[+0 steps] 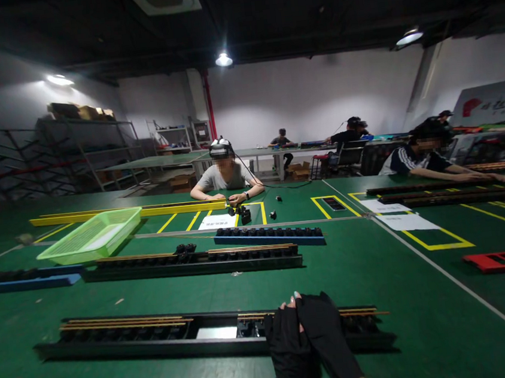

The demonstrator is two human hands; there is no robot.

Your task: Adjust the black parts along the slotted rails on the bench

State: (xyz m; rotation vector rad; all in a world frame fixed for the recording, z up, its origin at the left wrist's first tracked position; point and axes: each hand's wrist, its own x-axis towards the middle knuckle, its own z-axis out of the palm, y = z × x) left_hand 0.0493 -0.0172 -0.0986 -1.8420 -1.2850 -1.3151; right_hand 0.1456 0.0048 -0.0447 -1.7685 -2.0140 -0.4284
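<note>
My gloved left hand (291, 347) and right hand (327, 334) met with fingers together over a long black rack (115, 346) carrying brass rods (122, 325); I could not tell whether they grasped anything. The rack lay on the green counter (65, 299). Beyond it were a second black rack (192, 266), a lime plastic basket (90, 237) and a seated person (226, 173).

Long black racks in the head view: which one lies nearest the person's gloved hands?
The front black rack, with a white patch, right below the hands; the next black rack lies farther off.
</note>
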